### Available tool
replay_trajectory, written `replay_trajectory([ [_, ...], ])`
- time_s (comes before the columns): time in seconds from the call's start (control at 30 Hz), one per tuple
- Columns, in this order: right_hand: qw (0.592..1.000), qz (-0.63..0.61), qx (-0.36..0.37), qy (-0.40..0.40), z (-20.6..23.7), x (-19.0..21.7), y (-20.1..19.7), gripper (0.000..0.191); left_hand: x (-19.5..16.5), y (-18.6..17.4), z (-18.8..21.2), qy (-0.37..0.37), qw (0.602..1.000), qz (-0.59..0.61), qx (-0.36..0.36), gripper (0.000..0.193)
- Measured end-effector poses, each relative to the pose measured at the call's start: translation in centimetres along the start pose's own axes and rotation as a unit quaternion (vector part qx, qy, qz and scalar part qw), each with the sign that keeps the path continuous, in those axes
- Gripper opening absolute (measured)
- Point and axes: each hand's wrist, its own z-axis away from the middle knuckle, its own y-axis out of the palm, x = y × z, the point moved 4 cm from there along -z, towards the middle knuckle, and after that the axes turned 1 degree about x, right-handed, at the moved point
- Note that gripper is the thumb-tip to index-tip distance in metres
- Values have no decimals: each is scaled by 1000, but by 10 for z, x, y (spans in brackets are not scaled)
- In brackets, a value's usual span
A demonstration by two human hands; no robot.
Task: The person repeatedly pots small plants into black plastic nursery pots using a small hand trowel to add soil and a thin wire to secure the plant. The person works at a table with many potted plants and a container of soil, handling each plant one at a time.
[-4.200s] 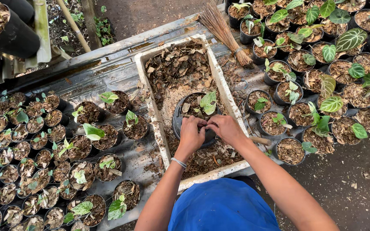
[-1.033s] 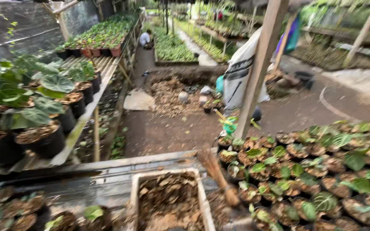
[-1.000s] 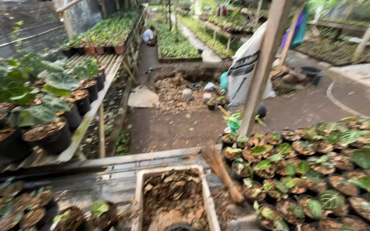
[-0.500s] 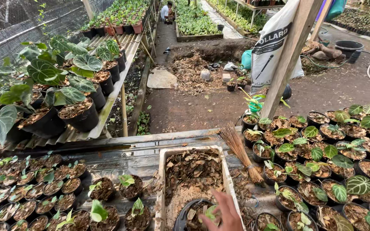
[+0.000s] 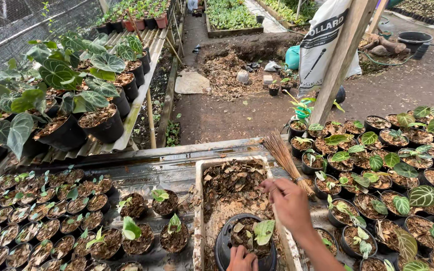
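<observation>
Black pot [image 5: 244, 245] with a small leafy seedling [image 5: 263, 232] sits at the near end of the pale trough [image 5: 199, 200], on dry leaf mulch. Left hand [image 5: 241, 259] grips the pot rim, fingers curled. Right hand [image 5: 288, 201] hovers over the mulch, loosely closed, possibly pinching bits; hard to tell. Pot looks light, thin-walled; seedling fragile, so hold by the rim.

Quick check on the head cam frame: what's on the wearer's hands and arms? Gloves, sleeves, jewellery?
Both hands are bare, no gloves. The right hand and its forearm show no sleeve and no watch or band on the visible wrist. Only the knuckles and fingers of the left hand show at the bottom edge; its wrist is out of frame, so anything worn there cannot be seen.
</observation>
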Motion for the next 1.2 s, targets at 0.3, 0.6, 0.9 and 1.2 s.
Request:
replay_trajectory([
  [0.3,996,83,35,-11,-10,74,-57,19,-69,-105,34,78,992,52,-91,14],
  [0.6,978,145,55,-139,2,164,-75,16,-92,-152,43,170,961,132,-174,6],
  [0.9,960,164,34,-224,20,188,-42,17,-47,-138,59,-28,955,238,-176,91],
  [1.2,980,23,47,-194,15,188,-20,16,-9,-86,63,-240,806,537,-67,121],
])
